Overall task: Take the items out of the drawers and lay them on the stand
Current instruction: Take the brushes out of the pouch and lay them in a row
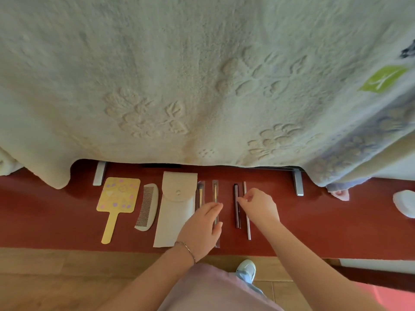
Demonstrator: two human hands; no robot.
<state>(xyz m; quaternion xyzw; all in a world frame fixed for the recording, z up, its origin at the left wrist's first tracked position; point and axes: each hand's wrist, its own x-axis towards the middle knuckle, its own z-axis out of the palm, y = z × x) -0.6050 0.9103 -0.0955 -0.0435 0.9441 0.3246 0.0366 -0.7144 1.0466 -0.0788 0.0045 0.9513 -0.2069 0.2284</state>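
While my left hand [202,227] lies relaxed, covering two wrapped brushes' [215,194] lower ends at frame centre, my right hand [258,206] seems to pinch a thin stick [248,227]; I cannot tell.
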